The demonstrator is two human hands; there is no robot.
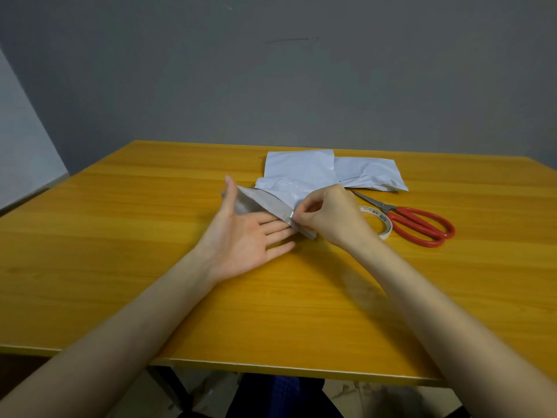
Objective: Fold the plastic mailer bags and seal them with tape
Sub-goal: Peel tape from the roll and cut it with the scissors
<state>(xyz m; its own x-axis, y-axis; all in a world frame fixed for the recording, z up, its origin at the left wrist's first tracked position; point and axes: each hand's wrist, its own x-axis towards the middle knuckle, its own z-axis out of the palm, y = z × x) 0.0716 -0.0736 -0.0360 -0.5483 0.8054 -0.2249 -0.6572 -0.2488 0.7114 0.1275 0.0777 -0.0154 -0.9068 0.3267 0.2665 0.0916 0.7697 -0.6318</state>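
Two hands on the yellow wooden table (120, 236). Left hand (244, 233) spread flat, palm up, under one folded grey plastic mailer bag (262, 203). Right hand (328, 215) pinches a short clear tape strip (290, 217) onto its folded edge. Behind: two white plastic mailer bags (301, 171). Right of them: one white tape roll (381, 221), one pair of red-handled scissors (419, 224).

Soft even light falling from above, faint shadows pooling under forearms; wide-angle bending table (120, 236) edges; right forearm blurring slightly.

Small green label and dark print on side of tape roll (380, 220), too blurred to read. No other legible text.
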